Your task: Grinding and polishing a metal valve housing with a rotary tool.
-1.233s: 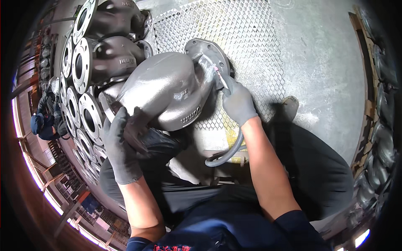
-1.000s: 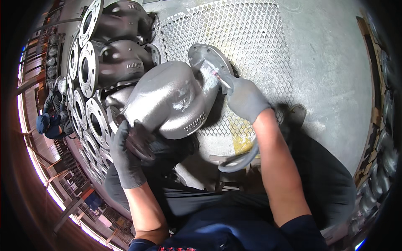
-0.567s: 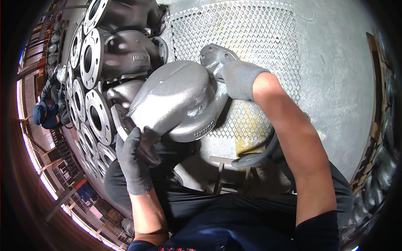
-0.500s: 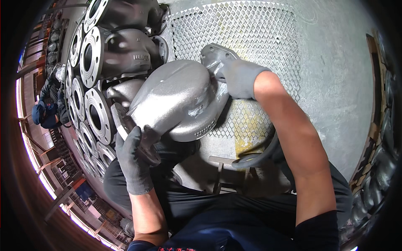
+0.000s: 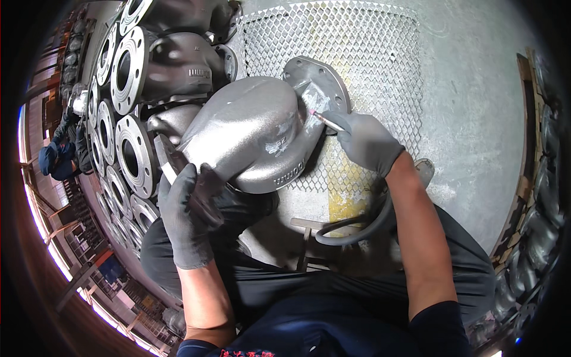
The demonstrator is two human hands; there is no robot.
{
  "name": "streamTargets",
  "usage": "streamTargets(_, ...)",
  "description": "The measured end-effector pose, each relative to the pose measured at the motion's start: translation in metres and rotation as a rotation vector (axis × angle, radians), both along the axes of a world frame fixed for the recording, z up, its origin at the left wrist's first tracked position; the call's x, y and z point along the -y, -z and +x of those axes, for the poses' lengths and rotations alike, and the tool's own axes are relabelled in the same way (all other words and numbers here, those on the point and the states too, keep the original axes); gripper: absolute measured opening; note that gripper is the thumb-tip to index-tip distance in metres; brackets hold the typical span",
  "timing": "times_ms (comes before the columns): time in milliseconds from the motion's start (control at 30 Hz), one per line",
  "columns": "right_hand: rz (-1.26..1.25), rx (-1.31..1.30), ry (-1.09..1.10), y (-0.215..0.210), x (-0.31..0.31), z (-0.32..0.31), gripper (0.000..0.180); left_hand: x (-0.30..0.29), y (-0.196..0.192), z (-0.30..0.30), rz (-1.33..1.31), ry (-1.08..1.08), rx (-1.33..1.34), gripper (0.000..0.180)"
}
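The gray flanged valve casting lay between the hands, partly over expanded-metal mesh. The left hand's fingers grasped its near flange; the right hand's held a slim, pink-tipped rotary grinder beside the far flange.

At left, a stack of flanged grey castings; beyond it, a co-worker in a dark blue cap. Ahead, diamond mesh on a pale floor with a yellow stripe. Along the right rim, wooden boards and grey metal parts.
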State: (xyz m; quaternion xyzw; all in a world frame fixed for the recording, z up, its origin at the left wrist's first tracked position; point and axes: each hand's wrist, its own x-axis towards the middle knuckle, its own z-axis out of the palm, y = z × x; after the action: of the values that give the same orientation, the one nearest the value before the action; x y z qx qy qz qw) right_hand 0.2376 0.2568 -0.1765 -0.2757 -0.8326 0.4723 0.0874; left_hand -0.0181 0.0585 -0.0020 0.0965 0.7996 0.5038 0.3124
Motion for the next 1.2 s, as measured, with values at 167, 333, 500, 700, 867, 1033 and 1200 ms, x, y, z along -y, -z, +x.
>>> streamTargets(167, -0.037, 0.0, 0.062, 0.006, 0.019, 0.01, 0.055, -0.006, -0.004, 0.002, 0.042, -0.016, 0.038, 0.034)
streamTargets(333, -0.022, -0.022, 0.161, 0.019, 0.022, 0.012, 0.05, 0.003, 0.003, -0.012, 0.014, -0.026, 0.068, 0.036)
streamTargets(500, -0.042, -0.036, 0.12, 0.008, 0.016, 0.015, 0.049, 0.006, 0.005, -0.015, 0.02, -0.038, 0.087, 0.035)
streamTargets(700, -0.013, -0.147, 0.039, 0.011, 0.004, 0.015, 0.051, -0.007, 0.001, -0.005, 0.018, -0.104, 0.082, 0.036)
streamTargets(867, -0.088, -0.053, 0.063, 0.017, 0.006, 0.02, 0.056, -0.005, 0.003, -0.008, 0.057, -0.074, 0.148, 0.037)
streamTargets(1033, -0.122, -0.108, 0.267, 0.022, 0.035, 0.019, 0.057, -0.006, 0.002, -0.01, 0.031, -0.074, 0.152, 0.035)
streamTargets(1200, -0.289, -0.022, 0.233, 0.015, 0.045, 0.013, 0.055, -0.008, 0.002, -0.01, 0.035, -0.107, 0.124, 0.036)
